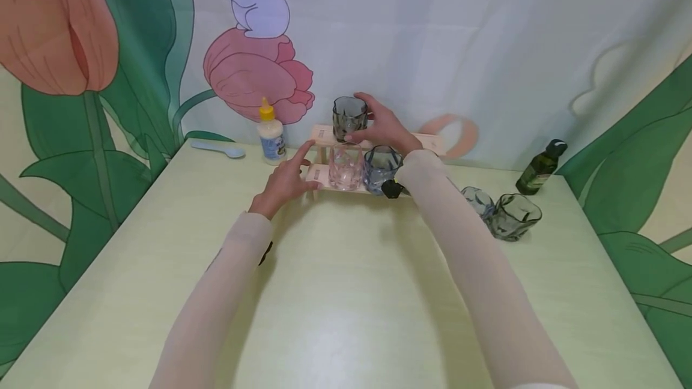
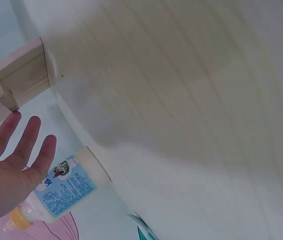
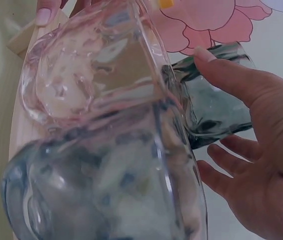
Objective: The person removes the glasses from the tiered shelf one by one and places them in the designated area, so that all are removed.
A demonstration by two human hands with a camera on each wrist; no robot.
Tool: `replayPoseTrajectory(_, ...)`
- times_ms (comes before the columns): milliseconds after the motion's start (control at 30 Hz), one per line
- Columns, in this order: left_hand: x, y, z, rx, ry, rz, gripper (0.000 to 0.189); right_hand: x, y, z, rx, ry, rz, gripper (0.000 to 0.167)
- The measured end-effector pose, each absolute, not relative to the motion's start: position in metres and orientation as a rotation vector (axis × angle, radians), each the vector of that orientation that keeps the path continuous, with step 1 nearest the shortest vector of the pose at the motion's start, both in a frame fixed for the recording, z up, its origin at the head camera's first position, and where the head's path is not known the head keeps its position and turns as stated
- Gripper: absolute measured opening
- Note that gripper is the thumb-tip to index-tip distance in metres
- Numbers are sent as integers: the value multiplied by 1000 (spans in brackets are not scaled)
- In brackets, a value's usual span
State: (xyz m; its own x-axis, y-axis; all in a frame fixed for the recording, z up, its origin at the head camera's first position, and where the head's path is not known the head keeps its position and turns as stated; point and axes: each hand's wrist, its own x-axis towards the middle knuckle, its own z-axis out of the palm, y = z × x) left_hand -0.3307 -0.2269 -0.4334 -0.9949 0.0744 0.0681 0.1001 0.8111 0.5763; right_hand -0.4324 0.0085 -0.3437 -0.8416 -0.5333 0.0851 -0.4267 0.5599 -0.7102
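A dark grey glass (image 1: 349,117) stands at the left of the upper step of a small two-step wooden rack (image 1: 432,143). My right hand (image 1: 386,125) holds this glass from the right, thumb at the front and fingers behind; in the right wrist view the thumb lies on the grey glass (image 3: 221,102). On the lower step, a pink glass (image 1: 346,168) stands beside a blue glass (image 1: 381,168). My left hand (image 1: 283,180) is at the rack's left end. Its fingers are extended, one fingertip touching the wooden end (image 2: 7,97) in the left wrist view.
Left of the rack stands a yellow-capped white bottle (image 1: 272,140), with a pale spoon (image 1: 218,149) farther left. To the right are a clear bluish glass (image 1: 477,200), a grey-green glass (image 1: 515,218) and a dark green bottle (image 1: 540,168). A printed curtain (image 1: 459,29) hangs behind the table.
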Motion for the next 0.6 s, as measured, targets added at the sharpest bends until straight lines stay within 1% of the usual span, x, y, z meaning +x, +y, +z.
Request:
replayPoseTrajectory(233,-331,-227,-432,-110,-2959,-960,100,-434,-3,-345,-837,2662,-1115,102)
replayPoseTrajectory(600,-333,-228,-434,-124,-2960,-957,99,-433,-13,-344,-795,2680,-1127,100)
